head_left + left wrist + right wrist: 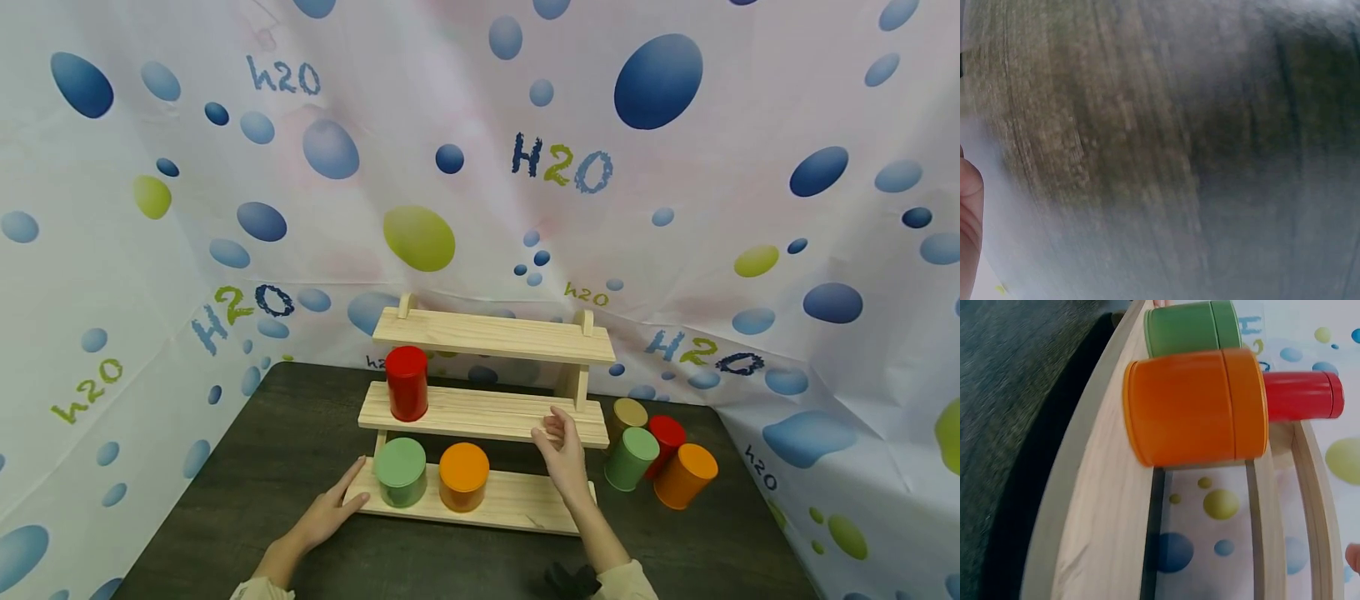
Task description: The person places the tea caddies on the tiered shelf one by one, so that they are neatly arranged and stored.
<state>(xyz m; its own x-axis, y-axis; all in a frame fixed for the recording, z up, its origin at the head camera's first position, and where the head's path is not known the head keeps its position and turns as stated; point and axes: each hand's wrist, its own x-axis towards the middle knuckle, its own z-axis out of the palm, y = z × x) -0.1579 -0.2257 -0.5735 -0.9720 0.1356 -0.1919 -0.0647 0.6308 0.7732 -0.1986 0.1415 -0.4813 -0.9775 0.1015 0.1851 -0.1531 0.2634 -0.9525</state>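
A three-tier wooden shelf [525, 500] stands on the dark table. On its bottom tier are a green canister [401, 473] and, to the right, an orange canister [463, 478]. A taller red canister [407, 385] is at the left of the middle tier. My left hand [327, 515] rests at the bottom tier's left end, thumb and fingers spread. Over the right part of the shelf, by the middle tier's front edge, my right hand [562, 448] has loosely bent fingers and holds nothing. The right wrist view shows the orange canister [1191, 406] close up.
Right of the shelf, a gold canister [628, 414], a green one [632, 460], a red one [664, 437] and an orange one [686, 477] stand close together on the table [315, 417]. Behind hangs a white curtain [480, 100] with blue and green spots.
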